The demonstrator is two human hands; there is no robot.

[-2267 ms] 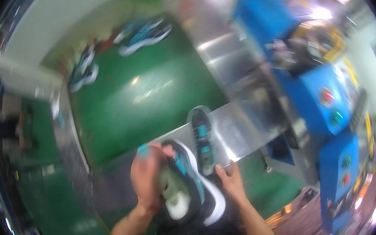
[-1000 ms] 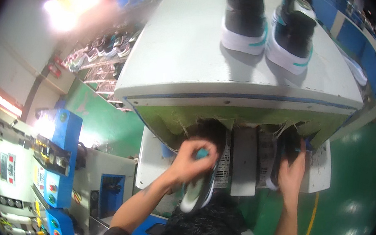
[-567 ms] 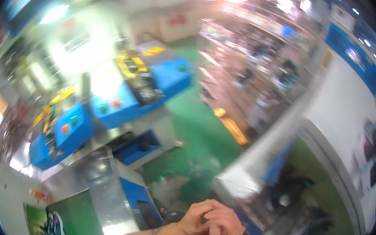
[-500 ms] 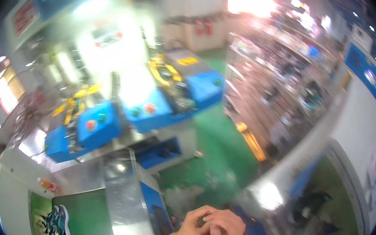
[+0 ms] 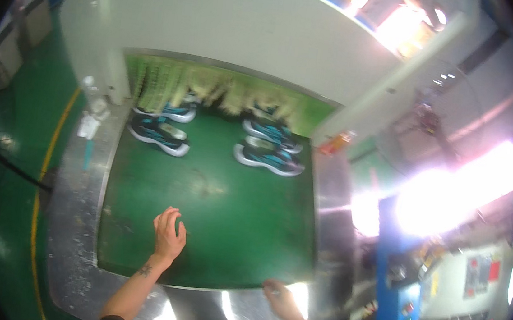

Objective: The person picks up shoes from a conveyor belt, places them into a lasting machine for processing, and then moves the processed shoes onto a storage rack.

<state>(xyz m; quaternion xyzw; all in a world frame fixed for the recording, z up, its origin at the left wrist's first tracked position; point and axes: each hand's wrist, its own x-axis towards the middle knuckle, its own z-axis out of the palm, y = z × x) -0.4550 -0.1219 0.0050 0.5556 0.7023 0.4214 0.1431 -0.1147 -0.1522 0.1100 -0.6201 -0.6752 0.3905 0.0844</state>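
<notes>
Closest to me, my right hand [image 5: 281, 301] is at the near metal rim [image 5: 246, 316]. It is blurred, so I can't tell whether its fingers are folded or loose, or whether it touches the metal; I see nothing held in it. A little farther out, my left hand [image 5: 168, 238] is over the green surface [image 5: 213, 218], released, thumb apart from loosely bent fingers, with nothing between them.

Beyond both hands, well apart from them, the dark and teal shoes lie in two groups. The front left shoe [image 5: 151, 134] and the front right shoe [image 5: 269, 159] are nearest me, each with another shoe just behind it. I judge them light enough for one hand, with soft, yielding uppers and firmer, springy white soles; they look neither fragile nor especially slippery. I'd take hold across the middle, thumb on one flank and fingers on the other, low by the sole, because pinching the upper alone might squash it.

The rear shoes sit at the ragged fringe [image 5: 214, 87], whose strips partly hide them. Right of that stands an orange bottle [image 5: 336, 142], and behind rises the pale housing [image 5: 239, 24].
</notes>
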